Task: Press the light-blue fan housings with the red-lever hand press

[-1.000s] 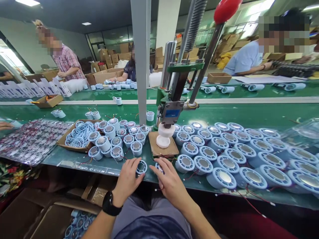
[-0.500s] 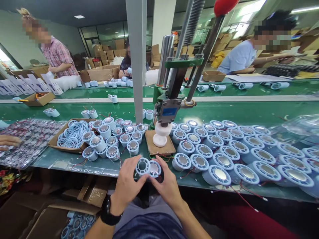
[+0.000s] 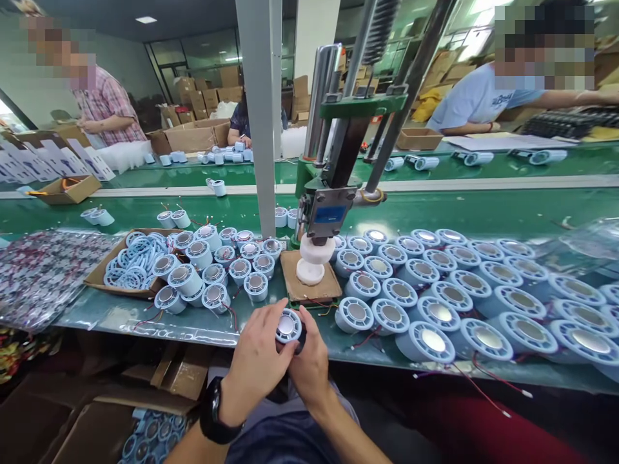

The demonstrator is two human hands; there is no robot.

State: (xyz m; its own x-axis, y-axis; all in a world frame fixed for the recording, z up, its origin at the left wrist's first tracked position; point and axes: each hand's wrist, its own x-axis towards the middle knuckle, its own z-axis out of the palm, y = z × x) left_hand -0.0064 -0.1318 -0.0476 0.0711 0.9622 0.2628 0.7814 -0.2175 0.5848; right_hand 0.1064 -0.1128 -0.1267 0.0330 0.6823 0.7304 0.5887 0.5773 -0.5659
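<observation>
A round light-blue part with a silver centre (image 3: 289, 325) is held between both hands at the bench's front edge. My left hand (image 3: 258, 351), with a black watch on its wrist, wraps the part's left side, and my right hand (image 3: 309, 361) closes round its right side. Just beyond them is a press with a white upper pad (image 3: 317, 250) raised above a white round seat (image 3: 310, 272). This seat rests on a brown board (image 3: 290, 283) and holds no blue part.
Rows of blue parts (image 3: 452, 296) cover the right side. More parts (image 3: 198, 250) stand left, beside a carton of blue rings (image 3: 135, 261). A grey post (image 3: 258, 122) rises behind. People (image 3: 109, 106) work across the belt.
The separate blue ring now lies over the silver-centred part, and my hands have drawn closer together. The hand at the far left has left the view.
</observation>
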